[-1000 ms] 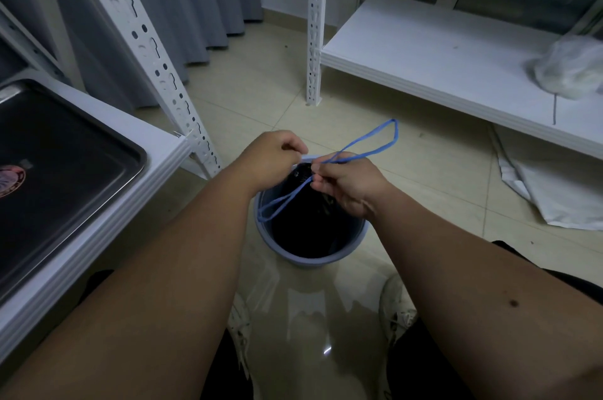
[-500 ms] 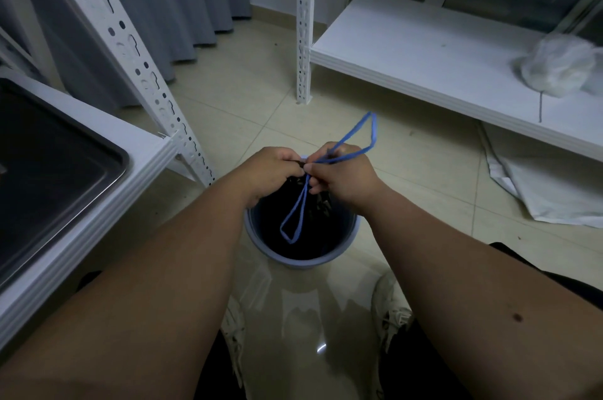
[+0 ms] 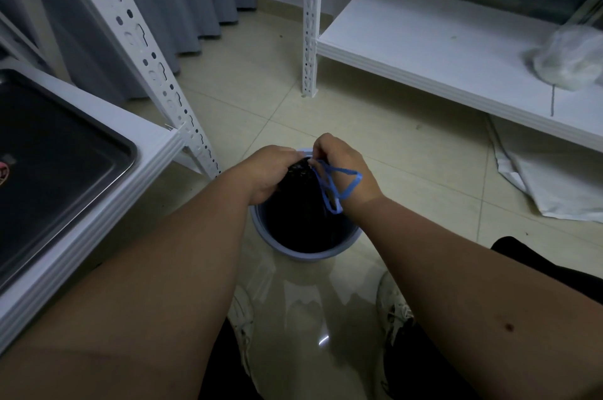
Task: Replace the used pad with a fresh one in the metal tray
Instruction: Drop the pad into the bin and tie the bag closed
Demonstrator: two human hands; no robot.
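A blue-grey bin [image 3: 306, 253] stands on the floor between my feet, lined with a black bag [image 3: 303, 204]. My left hand [image 3: 270, 171] grips the gathered neck of the black bag above the bin. My right hand [image 3: 342, 168] pinches the bag's blue drawstring [image 3: 339, 187], whose loops hang over the hand's back and down to the wrist. The metal tray [image 3: 65, 164] lies on the white shelf at the left, dark inside, with a small pink-red mark at its far left edge. What is inside the bag is hidden.
White slotted shelf posts [image 3: 143, 50] rise left of the bin and behind it. A low white shelf [image 3: 456, 50] at the right carries a crumpled clear plastic bag [image 3: 571, 57]. A white sheet [image 3: 561, 191] lies on the tiled floor under it. Grey curtains hang behind.
The blue drawstring loop that stood up above my right hand has dropped and now drapes over that hand. Both hands have drawn the bag's neck closed.
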